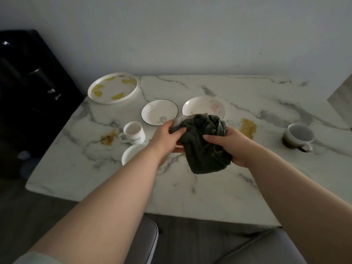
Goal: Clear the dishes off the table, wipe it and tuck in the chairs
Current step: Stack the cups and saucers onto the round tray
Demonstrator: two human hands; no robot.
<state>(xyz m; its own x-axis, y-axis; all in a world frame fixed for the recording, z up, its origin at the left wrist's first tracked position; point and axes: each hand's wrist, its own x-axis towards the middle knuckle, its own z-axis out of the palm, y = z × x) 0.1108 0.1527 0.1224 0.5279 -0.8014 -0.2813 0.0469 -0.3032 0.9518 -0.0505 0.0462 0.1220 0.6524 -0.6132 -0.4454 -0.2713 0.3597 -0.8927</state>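
The left hand (pixel 165 139) and right hand (pixel 236 147) grip the cloth (pixel 202 149) above the table's (pixel 209 197) middle. It seems soft and limp; best held bunched.

One legible marking: dark printed lettering on the side of the white mug (pixel 133 133), which stands on the marble table (pixel 209 191). The letters "mmer" can be read; the word's beginning is too blurred to tell.
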